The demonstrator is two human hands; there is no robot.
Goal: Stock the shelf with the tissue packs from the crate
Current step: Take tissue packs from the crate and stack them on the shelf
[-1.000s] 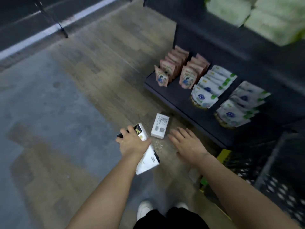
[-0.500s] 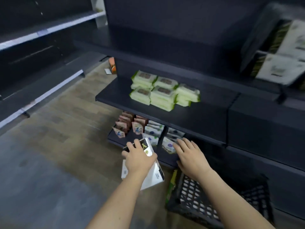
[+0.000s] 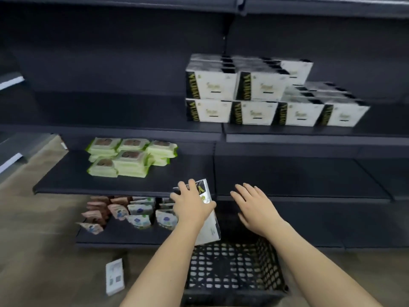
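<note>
- The left hand [image 3: 192,208] curled its grip around a white, black-edged tissue pack [image 3: 209,227], a smooth rectangular block held above the crate [image 3: 234,273], its long axis running up toward the shelf [image 3: 124,185].
- The right hand [image 3: 254,207] hovered with fingers spread, holding nothing.
- The crate was black perforated plastic.
- Matching packs [image 3: 265,100] sat stacked on a higher shelf.

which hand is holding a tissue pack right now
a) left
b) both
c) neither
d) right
a: the left hand grips the white tissue pack above the crate, while the right hand is spread open and holds nothing.
</note>
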